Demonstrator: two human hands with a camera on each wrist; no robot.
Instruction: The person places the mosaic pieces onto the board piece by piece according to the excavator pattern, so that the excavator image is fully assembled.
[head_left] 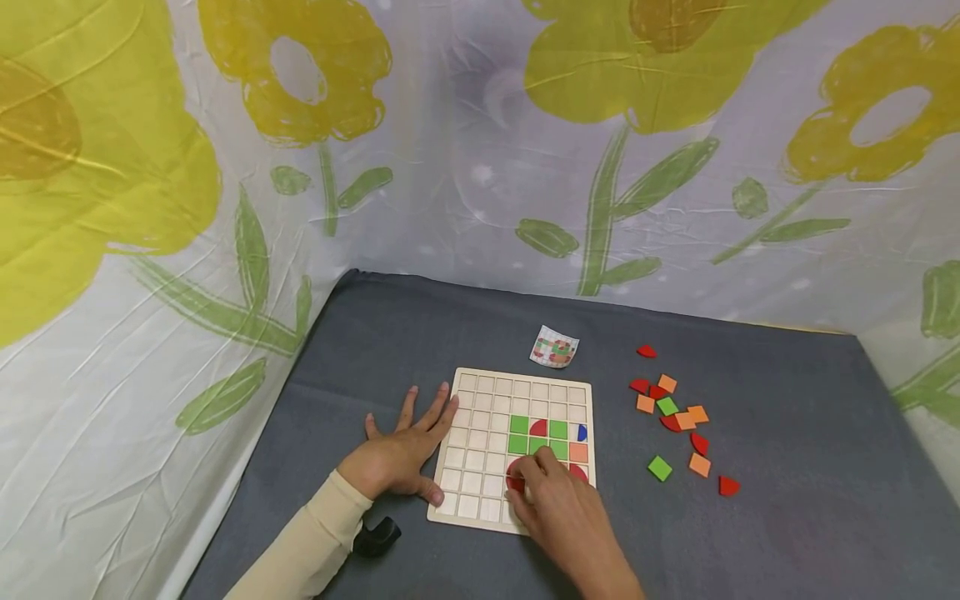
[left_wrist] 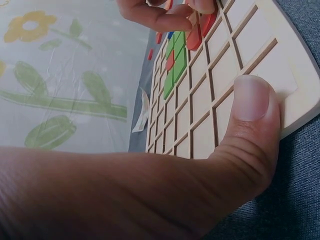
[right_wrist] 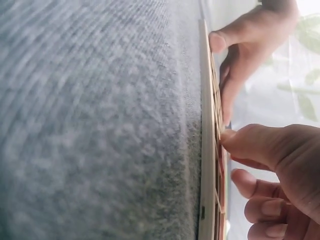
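A wooden grid board (head_left: 467, 460) lies on the dark cloth, with green squares (head_left: 519, 424), red quarter-circle pieces (head_left: 538, 427), a blue piece (head_left: 582, 432) and an orange square (head_left: 578, 452) in its cells. My left hand (head_left: 401, 454) has its fingers spread at the board's left edge; its thumb (left_wrist: 252, 102) rests on the near corner. Over the lower right cells, my right hand (head_left: 558, 504) has thumb and forefinger pinched at a red rounded piece (head_left: 514, 473) on the board. Its other fingers curl loosely, and it hides part of the lower rows.
Loose red, orange and green pieces (head_left: 660, 468) lie scattered to the right of the board. A small pattern card (head_left: 555, 347) lies beyond its far edge. Near my left wrist is a black object (head_left: 377, 537). A flower-printed curtain (head_left: 450, 167) hangs behind the table.
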